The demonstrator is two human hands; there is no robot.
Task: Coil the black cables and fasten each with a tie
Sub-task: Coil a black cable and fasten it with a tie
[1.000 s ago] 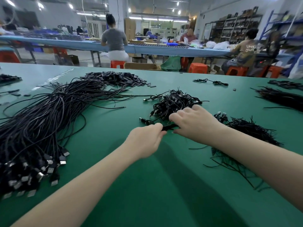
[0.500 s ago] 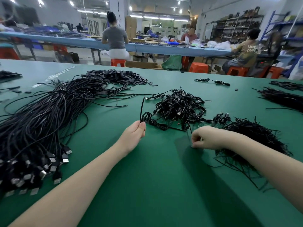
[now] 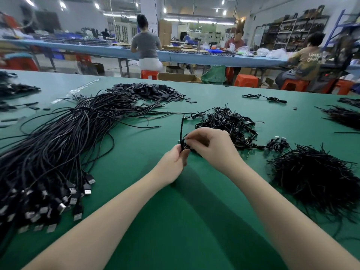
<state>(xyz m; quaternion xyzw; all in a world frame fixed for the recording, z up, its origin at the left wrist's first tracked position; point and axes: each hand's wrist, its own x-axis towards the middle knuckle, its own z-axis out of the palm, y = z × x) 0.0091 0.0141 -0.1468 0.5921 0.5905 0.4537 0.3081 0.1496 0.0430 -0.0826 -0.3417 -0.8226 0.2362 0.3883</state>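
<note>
My left hand (image 3: 172,164) grips a small coiled black cable (image 3: 184,146) above the green table (image 3: 175,221). A thin black tie (image 3: 182,127) stands up from the coil. My right hand (image 3: 211,146) pinches the tie at the coil with thumb and fingers. A big bundle of loose black cables (image 3: 58,149) with USB plugs lies on the left. Behind my hands sits a heap of coiled, tied cables (image 3: 228,121). To the right lies a pile of black ties (image 3: 315,176).
A pile of small black sleeves (image 3: 150,91) lies at the back of the table. More cable bundles (image 3: 344,117) sit at the right edge and at the far left (image 3: 15,88). People sit on orange stools at a blue bench (image 3: 194,55) behind.
My right hand left the tie pile and came up to the coil with a tie. My left hand lifted the coil slightly and now both hands meet at it.
</note>
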